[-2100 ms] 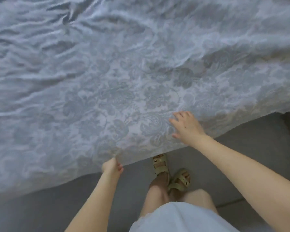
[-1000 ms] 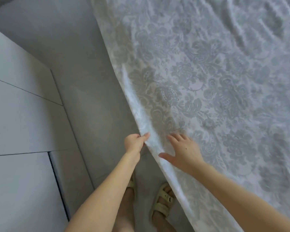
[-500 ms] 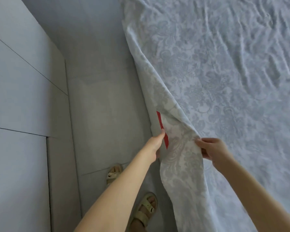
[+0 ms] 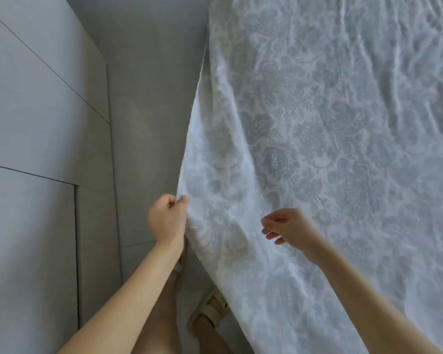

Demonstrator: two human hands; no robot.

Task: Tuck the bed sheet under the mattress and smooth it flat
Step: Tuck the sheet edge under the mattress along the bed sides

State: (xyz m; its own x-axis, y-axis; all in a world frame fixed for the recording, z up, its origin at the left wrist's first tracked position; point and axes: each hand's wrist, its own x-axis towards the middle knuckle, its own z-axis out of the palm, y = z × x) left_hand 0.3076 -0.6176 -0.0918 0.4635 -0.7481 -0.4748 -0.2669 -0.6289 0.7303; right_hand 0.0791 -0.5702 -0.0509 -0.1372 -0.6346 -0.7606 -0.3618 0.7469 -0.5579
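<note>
1. Pale floral-patterned fabric bed sheet hangs over the hidden mattress's side edge, which runs straight ahead.
2. Left hand pinches the hanging hem and is nearer the tuck line.
3. Right hand is loosely curled and empty, above the sheet top.

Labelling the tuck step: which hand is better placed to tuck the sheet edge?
Left, likely. The left hand pinches the hanging edge of the pale floral-patterned bed sheet; the right hand is over its top and appears to grip nothing.
</note>
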